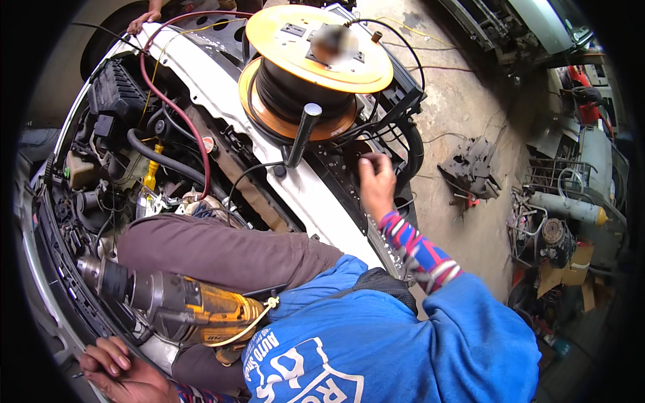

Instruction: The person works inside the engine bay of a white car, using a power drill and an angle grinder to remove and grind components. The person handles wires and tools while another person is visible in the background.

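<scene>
My left hand (pixel 126 373) is at the lower left, palm up with the fingers curled in. A small thin dark piece (pixel 78 375) shows at its fingertips; its kind is unclear. Across my lap lies a yellow and black cordless drill (pixel 208 310), its metal chuck pointing left and a pale cord tied to it. Neither hand touches it. My right hand (pixel 377 183) reaches over the car's white front edge (pixel 316 201), beside a black perforated strip (pixel 339 178). Its fingers are bent, and their tips are partly hidden along with anything they hold.
A cable reel (pixel 319 47) with orange flanges and black cable stands on the car's front. The engine bay (pixel 111 154) holds hoses and a yellow-handled tool (pixel 153 168). Another person's hand (pixel 144 21) rests at the far left. Scrap metal (pixel 471 168) lies on the concrete floor.
</scene>
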`<state>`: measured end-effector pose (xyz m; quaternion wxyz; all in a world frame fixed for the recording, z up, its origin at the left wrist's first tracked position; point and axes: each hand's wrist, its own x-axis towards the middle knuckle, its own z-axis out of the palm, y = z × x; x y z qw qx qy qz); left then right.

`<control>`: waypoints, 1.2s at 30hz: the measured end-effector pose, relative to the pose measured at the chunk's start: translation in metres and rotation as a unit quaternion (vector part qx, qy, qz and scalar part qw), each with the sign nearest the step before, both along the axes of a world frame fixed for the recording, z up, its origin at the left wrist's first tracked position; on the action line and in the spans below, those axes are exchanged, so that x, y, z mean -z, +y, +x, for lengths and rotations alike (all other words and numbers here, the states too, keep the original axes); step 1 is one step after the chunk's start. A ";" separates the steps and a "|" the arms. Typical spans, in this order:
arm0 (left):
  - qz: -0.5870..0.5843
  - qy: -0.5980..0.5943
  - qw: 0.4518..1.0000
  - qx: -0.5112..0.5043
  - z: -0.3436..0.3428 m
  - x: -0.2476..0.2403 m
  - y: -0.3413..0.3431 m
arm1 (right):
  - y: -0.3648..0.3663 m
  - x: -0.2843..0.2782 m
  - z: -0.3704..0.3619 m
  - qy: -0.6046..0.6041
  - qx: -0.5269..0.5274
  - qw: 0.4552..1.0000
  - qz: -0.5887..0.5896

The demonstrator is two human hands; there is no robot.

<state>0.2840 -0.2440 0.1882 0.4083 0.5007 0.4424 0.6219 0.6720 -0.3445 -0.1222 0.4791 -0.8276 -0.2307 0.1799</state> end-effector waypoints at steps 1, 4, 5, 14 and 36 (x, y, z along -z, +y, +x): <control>-0.013 -0.026 0.999 0.030 -0.008 0.005 -0.001 | -0.015 0.042 0.022 0.018 0.066 0.990 -0.124; -0.052 0.069 0.983 -0.161 -0.023 0.030 -0.014 | -0.048 0.137 0.054 0.034 0.100 0.930 -0.351; -0.058 0.079 0.990 -0.106 -0.027 0.036 -0.015 | -0.055 0.158 0.057 0.068 0.088 0.899 -0.423; -0.127 0.027 0.954 -0.270 -0.023 0.059 -0.028 | -0.053 0.194 0.093 0.095 -0.137 0.827 -0.537; -0.201 -0.011 0.901 0.384 0.056 -0.002 -0.028 | -0.053 -0.207 0.035 0.355 -0.281 0.886 0.101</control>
